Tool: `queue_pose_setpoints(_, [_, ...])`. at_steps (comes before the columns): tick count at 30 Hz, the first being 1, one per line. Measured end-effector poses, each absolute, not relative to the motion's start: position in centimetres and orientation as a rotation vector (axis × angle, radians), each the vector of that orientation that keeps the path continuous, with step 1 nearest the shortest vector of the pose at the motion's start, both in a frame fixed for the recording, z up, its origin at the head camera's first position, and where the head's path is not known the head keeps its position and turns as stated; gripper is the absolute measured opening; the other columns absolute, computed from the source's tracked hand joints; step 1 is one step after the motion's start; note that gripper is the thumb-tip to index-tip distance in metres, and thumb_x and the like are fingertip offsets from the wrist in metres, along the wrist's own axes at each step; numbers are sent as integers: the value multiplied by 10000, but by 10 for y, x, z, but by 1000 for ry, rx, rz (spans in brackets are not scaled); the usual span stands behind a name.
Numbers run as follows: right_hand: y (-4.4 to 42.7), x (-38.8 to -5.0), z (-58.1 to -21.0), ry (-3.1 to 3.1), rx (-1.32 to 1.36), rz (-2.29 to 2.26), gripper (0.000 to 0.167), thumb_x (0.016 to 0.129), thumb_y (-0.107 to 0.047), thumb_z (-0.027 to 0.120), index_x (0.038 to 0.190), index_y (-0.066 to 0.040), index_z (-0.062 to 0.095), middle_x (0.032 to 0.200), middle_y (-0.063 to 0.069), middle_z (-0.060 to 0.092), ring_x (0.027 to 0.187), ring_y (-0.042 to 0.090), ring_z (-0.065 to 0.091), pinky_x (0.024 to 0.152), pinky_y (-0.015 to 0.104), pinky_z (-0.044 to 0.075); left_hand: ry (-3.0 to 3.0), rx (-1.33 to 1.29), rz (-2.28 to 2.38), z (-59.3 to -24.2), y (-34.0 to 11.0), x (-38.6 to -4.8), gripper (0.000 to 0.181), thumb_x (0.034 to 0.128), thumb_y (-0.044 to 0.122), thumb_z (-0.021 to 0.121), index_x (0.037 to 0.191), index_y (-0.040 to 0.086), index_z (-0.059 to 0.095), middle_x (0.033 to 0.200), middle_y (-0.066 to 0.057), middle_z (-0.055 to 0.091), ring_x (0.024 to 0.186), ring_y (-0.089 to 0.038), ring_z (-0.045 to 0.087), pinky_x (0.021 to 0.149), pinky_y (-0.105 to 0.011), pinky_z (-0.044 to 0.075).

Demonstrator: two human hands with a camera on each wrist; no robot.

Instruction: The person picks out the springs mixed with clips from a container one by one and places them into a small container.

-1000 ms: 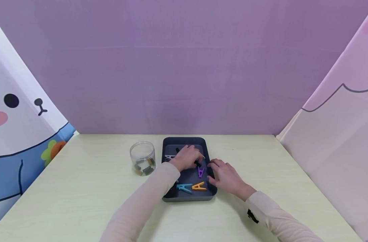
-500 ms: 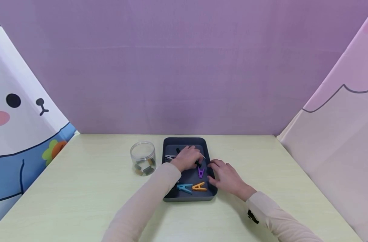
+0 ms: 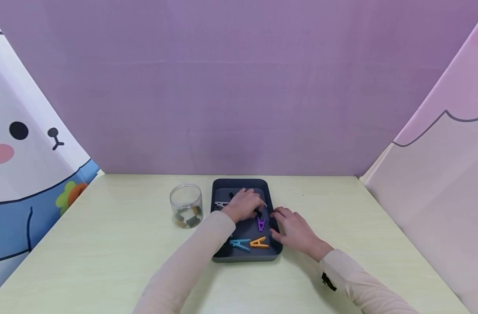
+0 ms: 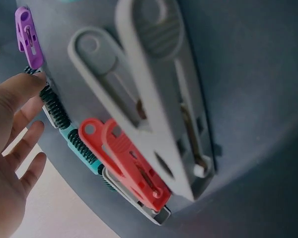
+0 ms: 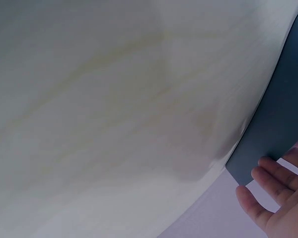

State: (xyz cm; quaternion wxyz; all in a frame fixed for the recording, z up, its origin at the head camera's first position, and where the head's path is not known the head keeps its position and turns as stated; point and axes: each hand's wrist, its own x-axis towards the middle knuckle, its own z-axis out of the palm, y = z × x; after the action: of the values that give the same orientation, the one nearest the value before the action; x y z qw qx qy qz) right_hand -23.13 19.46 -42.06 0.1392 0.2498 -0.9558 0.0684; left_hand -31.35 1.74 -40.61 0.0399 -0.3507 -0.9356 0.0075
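A dark grey tray (image 3: pixel 247 259) holds several clothespins. My left hand (image 3: pixel 244 206) reaches into its far part; in the left wrist view its thumb and a finger pinch a black coiled piece (image 4: pixel 55 106). Beside it lie a teal piece with more black coil, a red clothespin (image 4: pixel 121 156) and a large grey clothespin (image 4: pixel 144 74). A purple clothespin (image 3: pixel 261 224) lies just below that hand. Teal (image 3: pixel 240 244) and orange clothespins (image 3: pixel 258 243) sit at the near end. My right hand (image 3: pixel 295 229) rests against the tray's right side, fingers extended. My left arm covers part of the tray.
Left of the tray stands a clear round jar (image 3: pixel 186 203) with several grey and tan pieces at its bottom. The pale wooden table (image 3: pixel 105 244) meets a purple backdrop (image 3: pixel 231 109) at its far edge, with printed cloths on both sides.
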Motion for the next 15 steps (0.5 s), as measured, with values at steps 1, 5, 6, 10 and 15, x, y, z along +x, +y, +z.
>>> queue_pose_setpoints(1, [194,-231,-420,-2761,724,201,420,791,-341,660,1105,-67,607,1188,84,561,1093,220,529,836,437,473,-2864,-1075,26,-406,17,-314,120,814,221,681,916,282,684,1029,100,635,978,-142,505,980,-402,367])
queue_pose_setpoints(5, [194,-231,-420,-2746,733,202,409,785,-330,667,1094,-67,610,1176,84,567,1078,219,536,825,442,478,-2855,-1079,43,-403,17,-313,146,821,227,673,952,288,692,1040,107,639,999,-142,512,984,-408,364])
queue_pose_setpoints(6, [194,-231,-420,-2743,735,202,406,784,-326,667,1092,-67,610,1174,83,568,1075,218,538,822,442,478,-2851,-1081,51,-402,17,-313,152,824,231,670,963,289,692,1045,110,640,998,-141,511,974,-403,369])
queue_pose_setpoints(10, [194,-231,-420,-2737,737,196,401,783,-326,666,1086,-69,611,1168,81,571,1070,216,539,811,438,483,-2823,-1083,68,-396,17,-312,165,821,256,673,980,293,693,1051,120,642,970,-129,506,923,-370,389])
queue_pose_setpoints(15, [195,-231,-420,-2729,743,182,404,780,-334,667,1077,-65,613,1160,86,574,1063,217,541,793,421,488,-2794,-1087,56,-387,16,-310,169,806,270,688,973,295,692,1013,121,642,935,-119,495,887,-349,397])
